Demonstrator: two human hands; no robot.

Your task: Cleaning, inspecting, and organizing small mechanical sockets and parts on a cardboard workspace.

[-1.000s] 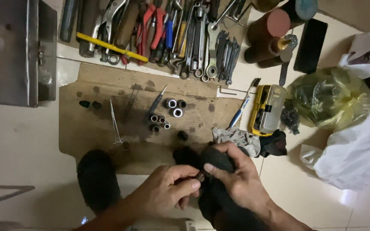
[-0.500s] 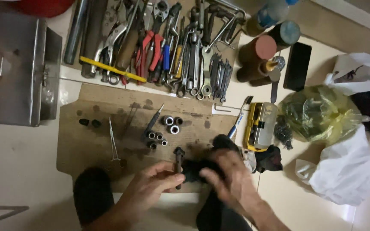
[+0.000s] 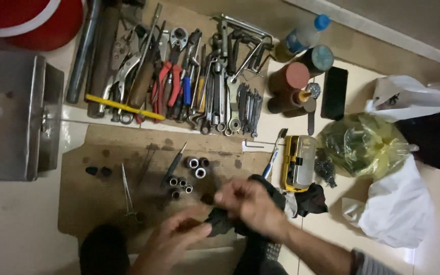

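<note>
Head view: both hands, left hand (image 3: 179,237) and right hand (image 3: 248,203), closed around a dark crumpled cloth (image 3: 220,224) near the brown cardboard sheet (image 3: 103,198), apparently mid-wipe; small silver sockets (image 3: 187,175) lie loose just beyond, seemingly still unhandled.

At the lower centre, the black crumpled cloth (image 3: 225,224) lies over the brown flat cardboard sheet (image 3: 108,203). A red round plastic bucket (image 3: 31,23) fills the upper left, above the grey metal box (image 3: 11,117). Right of centre sit the yellow translucent plastic bag (image 3: 362,145) and the white plastic bag (image 3: 398,209).
</note>
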